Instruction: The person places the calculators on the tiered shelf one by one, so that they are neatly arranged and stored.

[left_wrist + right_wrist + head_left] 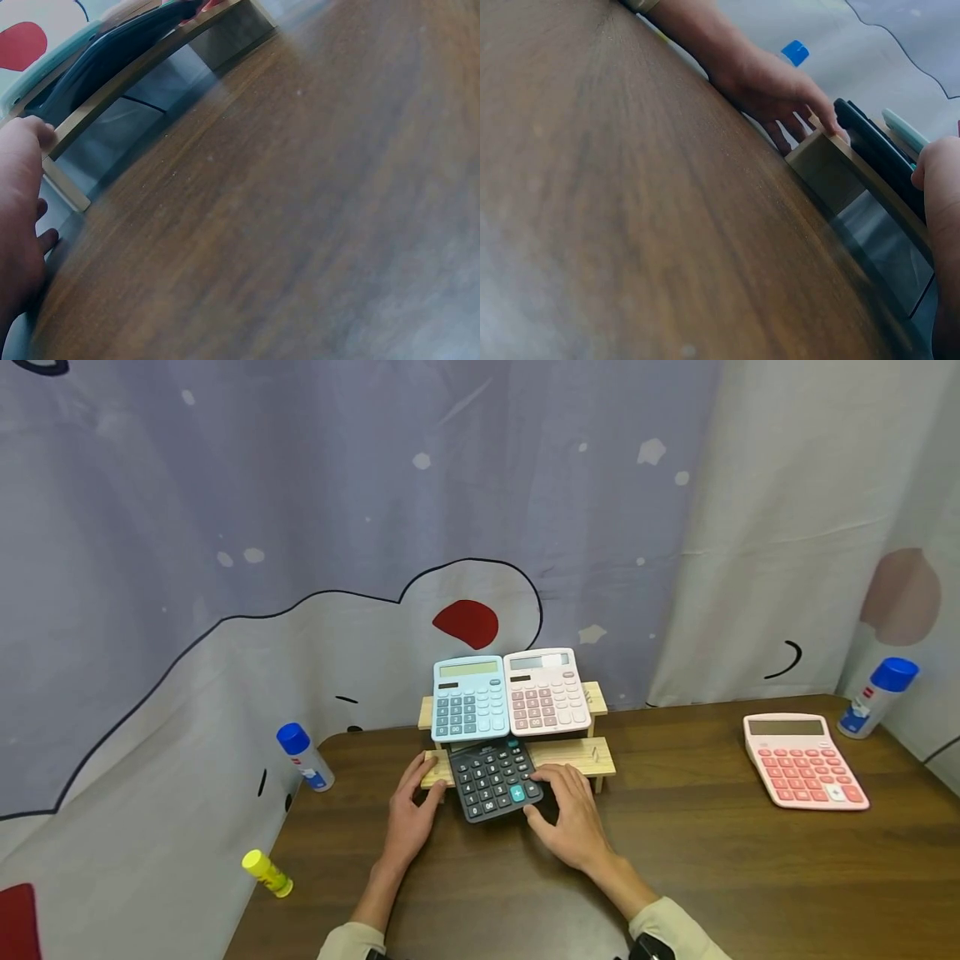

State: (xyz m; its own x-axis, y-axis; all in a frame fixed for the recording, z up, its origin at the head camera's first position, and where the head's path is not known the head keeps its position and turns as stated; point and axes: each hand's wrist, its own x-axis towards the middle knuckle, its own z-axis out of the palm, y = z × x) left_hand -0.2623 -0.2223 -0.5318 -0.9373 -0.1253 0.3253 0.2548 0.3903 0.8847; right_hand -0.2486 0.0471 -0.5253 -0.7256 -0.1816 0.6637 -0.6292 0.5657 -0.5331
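A: Wooden stand (596,697) under the left hand (408,822), fingers loose; right hand (573,820) pinches the black calculator (491,781) by its corner. Tips?

B: It's askew over the lower shelf (573,757), so I'd steady that and square it gently, minding the blue calculator (468,700) above.

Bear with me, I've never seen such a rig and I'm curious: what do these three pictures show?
No robot here, just a person working bare-handed. The wide picture comes from a camera on the head; the others from cameras on each wrist. A two-step wooden stand sits on the table. Its upper step bears a light blue calculator and a pale pink calculator; a black calculator is at the lower. Off to the right lies a pink calculator. Two blue-capped tubes and a yellow tube stand toward the sides. The right hand holds the black calculator's lower right corner; the left hand touches the stand's left end.
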